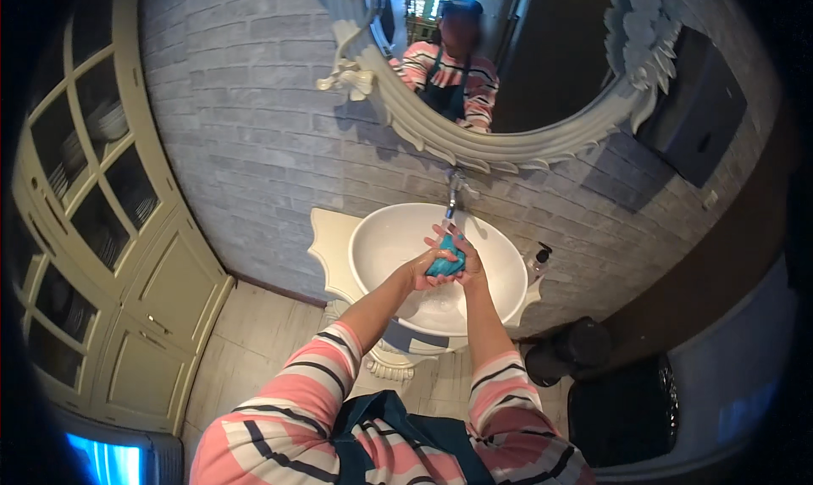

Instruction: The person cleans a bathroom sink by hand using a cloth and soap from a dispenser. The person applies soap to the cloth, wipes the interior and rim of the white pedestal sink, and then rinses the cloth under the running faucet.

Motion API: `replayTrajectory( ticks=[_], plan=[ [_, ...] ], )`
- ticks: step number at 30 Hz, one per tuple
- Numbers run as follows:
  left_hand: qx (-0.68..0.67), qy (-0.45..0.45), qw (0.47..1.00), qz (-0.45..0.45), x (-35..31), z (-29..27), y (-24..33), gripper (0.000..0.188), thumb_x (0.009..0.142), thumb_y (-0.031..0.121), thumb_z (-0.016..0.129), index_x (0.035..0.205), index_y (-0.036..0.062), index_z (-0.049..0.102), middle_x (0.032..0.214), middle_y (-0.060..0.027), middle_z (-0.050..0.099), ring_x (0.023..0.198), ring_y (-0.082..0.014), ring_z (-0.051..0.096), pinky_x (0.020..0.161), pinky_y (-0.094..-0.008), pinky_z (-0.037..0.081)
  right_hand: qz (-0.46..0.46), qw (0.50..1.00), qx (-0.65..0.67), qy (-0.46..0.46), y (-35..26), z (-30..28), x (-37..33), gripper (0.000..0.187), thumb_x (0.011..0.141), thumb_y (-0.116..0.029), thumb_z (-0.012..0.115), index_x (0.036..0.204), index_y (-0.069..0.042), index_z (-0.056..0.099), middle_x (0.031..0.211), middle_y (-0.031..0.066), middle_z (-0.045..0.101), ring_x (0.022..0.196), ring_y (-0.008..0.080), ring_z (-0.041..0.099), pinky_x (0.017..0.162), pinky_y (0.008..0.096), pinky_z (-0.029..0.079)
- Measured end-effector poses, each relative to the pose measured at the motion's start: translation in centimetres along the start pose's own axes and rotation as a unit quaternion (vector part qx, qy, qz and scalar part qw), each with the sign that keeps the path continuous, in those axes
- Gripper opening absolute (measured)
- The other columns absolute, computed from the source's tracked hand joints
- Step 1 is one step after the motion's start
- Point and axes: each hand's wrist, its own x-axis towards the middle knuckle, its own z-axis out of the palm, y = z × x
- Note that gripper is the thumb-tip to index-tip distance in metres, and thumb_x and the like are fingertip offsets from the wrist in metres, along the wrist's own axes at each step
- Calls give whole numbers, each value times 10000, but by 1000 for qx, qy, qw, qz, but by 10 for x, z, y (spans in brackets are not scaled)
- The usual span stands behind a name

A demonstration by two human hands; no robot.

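Over the white oval basin (373,239), both hands are together just below the chrome tap (453,199). A crumpled turquoise cloth (445,260) is pressed between them. My left hand (421,270) closes on it from the left, with a thumb lying across its front. From the right, my right hand (471,265) cups the same cloth, and some fingertips show above it near the spout. The hands look wet. Parts of the fingers are hidden behind the cloth.
A pump bottle (539,259) stands right of the basin on the cream washstand (330,248). An ornate framed mirror (525,142) hangs above. Black bins (622,409) stand at lower right. A glass-fronted cabinet (161,290) lines the left, and a dark dispenser (694,112) is at upper right.
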Motion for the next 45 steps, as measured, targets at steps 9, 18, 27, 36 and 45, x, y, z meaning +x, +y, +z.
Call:
replayTrajectory(
  ticks=[9,18,27,36,45],
  plan=[
    [6,18,1000,-10,8,13,3,194,729,194,575,803,45,476,589,-27,444,416,-61,387,325,-151,313,8,989,-141,37,-16,-38,26,161,715,-122,570,845,-37,529,597,45,496,519,138,496,491,260,433],
    [261,239,933,69,24,3,-1,130,680,184,565,707,62,526,523,-4,435,401,-76,393,342,-196,325,8,898,-357,257,4,-40,58,135,706,-112,572,700,21,550,560,69,515,450,149,463,425,283,385],
    [588,415,653,237,66,21,2,606,686,358,558,1080,-48,343,839,-266,548,788,-391,538,659,-449,420,-113,748,-506,414,-9,-84,94,140,718,-107,515,793,10,533,701,180,582,622,316,572,550,375,446],
    [523,451,642,334,74,-43,-2,488,735,396,513,1048,37,407,828,-167,582,793,-345,552,669,-400,436,-36,714,-563,413,17,24,69,481,812,-414,337,978,11,490,982,190,525,993,345,451,876,426,297],
    [-86,73,987,118,31,-42,18,239,743,341,516,701,106,496,549,-13,472,388,-90,425,291,-184,312,110,914,-241,306,41,-22,46,689,633,-606,520,1060,-78,404,797,105,463,591,212,507,508,385,451]
  ],
)
